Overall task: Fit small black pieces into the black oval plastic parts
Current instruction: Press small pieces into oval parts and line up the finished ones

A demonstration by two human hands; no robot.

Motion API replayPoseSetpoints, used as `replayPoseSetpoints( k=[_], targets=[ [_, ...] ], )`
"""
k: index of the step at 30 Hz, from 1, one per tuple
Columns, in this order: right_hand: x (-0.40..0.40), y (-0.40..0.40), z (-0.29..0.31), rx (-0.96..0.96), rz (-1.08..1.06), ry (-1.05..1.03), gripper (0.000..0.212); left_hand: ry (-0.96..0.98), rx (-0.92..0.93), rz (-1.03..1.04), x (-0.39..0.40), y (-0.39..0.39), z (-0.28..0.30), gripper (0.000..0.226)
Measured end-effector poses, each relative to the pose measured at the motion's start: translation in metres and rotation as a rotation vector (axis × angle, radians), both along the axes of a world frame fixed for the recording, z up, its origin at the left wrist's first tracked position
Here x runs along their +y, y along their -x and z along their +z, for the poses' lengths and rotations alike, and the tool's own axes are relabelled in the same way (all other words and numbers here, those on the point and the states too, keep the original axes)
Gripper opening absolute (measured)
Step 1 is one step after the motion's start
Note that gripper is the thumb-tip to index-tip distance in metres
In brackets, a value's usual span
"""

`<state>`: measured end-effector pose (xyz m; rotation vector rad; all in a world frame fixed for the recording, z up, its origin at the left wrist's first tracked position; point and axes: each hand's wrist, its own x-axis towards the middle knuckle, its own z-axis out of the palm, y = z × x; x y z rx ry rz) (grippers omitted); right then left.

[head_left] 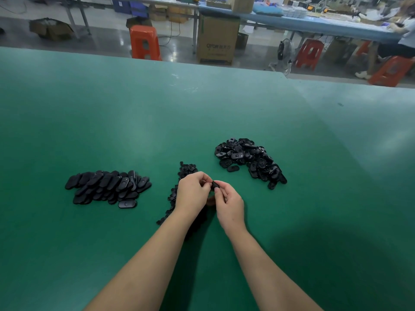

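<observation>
Both hands meet at the centre of my head view, above the green table mat. My right hand pinches a black oval plastic part between thumb and fingertips, the remaining fingers curled. My left hand has its fingers curled toward the same part and touches it at its left end; I cannot tell whether it holds a small black piece, as the fingers hide that spot.

Head view, surroundings:
- A strip of small black pieces lies on the mat, partly under the left hand.
- A tidy pile of black oval parts lies well to the left.
- A loose heap of black oval parts lies near the hands, to the upper right.
- An orange plastic stool and a brown cardboard box stand on the floor beyond the table
</observation>
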<state>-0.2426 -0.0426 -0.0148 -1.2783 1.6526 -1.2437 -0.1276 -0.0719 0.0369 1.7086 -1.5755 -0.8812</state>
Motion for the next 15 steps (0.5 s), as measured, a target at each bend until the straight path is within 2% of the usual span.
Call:
replayPoseSetpoints(
  k=[7, 15],
  targets=[
    [0.001, -0.0004, 0.0018, 0.0, 0.013, -0.001, 0.023, -0.046, 0.0, -0.024, -0.0033, -0.003, 0.0, 0.017],
    [0.0025, -0.0006, 0.0039, -0.073, 0.027, -0.004, 0.027, -0.012, -0.091, 0.015, -0.0037, -0.0091, 0.0022, 0.025]
  ],
)
